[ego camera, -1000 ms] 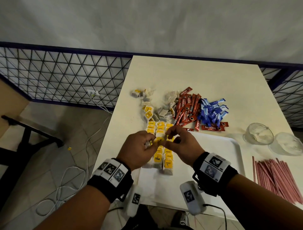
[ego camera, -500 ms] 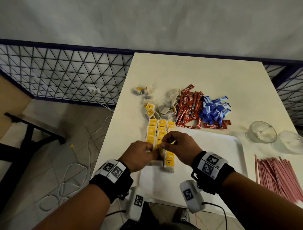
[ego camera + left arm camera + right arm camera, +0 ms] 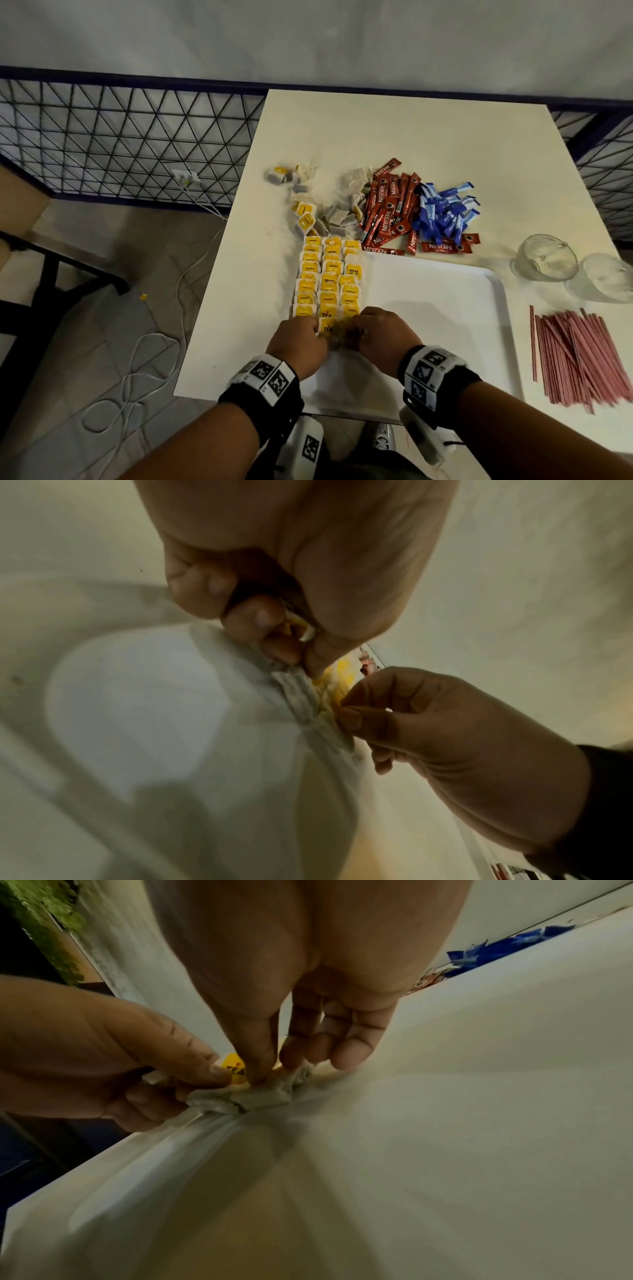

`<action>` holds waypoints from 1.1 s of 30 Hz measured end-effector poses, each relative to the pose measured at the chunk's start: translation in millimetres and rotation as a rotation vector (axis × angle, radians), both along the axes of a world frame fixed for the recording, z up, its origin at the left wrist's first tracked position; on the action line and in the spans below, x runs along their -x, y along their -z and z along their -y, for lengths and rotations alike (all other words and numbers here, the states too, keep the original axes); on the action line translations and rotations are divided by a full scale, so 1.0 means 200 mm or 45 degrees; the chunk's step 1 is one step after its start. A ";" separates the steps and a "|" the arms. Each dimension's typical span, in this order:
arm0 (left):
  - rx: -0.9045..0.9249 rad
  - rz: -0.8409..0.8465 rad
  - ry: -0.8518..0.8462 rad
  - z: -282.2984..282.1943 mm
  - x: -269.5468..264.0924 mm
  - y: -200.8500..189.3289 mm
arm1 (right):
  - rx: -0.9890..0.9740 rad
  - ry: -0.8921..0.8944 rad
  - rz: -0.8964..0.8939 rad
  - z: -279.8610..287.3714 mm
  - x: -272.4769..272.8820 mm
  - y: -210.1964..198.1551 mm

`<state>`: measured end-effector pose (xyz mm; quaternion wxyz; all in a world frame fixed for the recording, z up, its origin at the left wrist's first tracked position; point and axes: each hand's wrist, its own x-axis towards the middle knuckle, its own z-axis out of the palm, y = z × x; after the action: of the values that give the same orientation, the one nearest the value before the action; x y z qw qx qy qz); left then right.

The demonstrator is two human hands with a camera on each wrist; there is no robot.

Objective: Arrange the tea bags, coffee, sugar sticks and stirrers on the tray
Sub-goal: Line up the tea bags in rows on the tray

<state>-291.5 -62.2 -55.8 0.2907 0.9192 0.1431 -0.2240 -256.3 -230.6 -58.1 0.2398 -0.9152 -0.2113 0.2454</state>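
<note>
both down at the near left corner of the white tray (image 3: 445, 308). left hand (image 3: 296, 344) pinching a tea bag (image 3: 236, 1069) with a yellow tag. right hand (image 3: 383, 337) pinching another tea bag (image 3: 263, 1093) just beside it. rows of tea bags (image 3: 327, 274) along the tray's left edge. coffee sticks (image 3: 387, 212) and blue sugar sticks (image 3: 442, 212) behind the tray, red stirrers (image 3: 579, 356) right of it.

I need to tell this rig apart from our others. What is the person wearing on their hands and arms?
Left hand and right hand are bare, no gloves or sleeves. Each wrist carries a black band topped by white panels printed with black square tags. A white camera pod, also tagged, hangs beneath each wrist.
</note>
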 end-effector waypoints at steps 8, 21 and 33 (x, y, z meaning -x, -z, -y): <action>0.002 0.058 -0.146 0.01 0.00 -0.03 | 0.016 -0.025 0.001 -0.01 0.00 0.01; 1.583 -0.258 -0.792 -0.12 -0.11 -0.28 | -0.377 0.038 0.201 -0.18 -0.17 -0.34; 1.515 0.022 -0.573 -0.12 -0.15 -0.33 | -0.375 0.054 0.239 -0.17 -0.20 -0.37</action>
<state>-262.0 -38.2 10.2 0.7928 0.5495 0.1815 -0.1914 -216.8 -197.2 16.7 0.3556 -0.8934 -0.2470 0.1200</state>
